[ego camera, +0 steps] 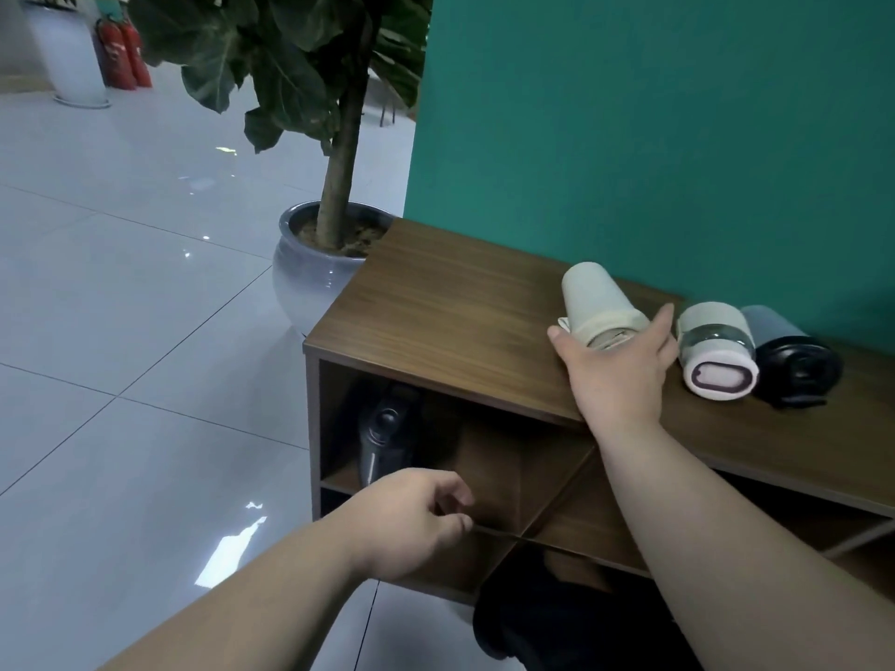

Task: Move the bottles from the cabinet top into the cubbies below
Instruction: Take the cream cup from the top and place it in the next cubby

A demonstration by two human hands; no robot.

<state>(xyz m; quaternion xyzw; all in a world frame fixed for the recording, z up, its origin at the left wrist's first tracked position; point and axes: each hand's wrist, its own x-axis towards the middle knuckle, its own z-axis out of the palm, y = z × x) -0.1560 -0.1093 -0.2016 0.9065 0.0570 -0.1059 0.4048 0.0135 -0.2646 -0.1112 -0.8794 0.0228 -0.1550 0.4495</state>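
Three bottles lie on their sides on the brown cabinet top (450, 302), against the teal wall. My right hand (615, 370) is spread open at the cap end of the pale green bottle (593, 300), thumb and fingers on either side of it. To its right lie a white bottle with a clear band (717, 351) and a grey bottle with a black lid (794, 355). A dark bottle (387, 433) stands in the upper left cubby. My left hand (416, 520) hovers with loosely curled fingers in front of that cubby, holding nothing.
A large potted plant in a grey pot (315, 278) stands just behind the cabinet's left end. Glossy white floor tiles (145, 331) spread to the left. Red fire extinguishers (123, 53) stand far back. A dark shape (557, 627) lies at the cabinet's foot.
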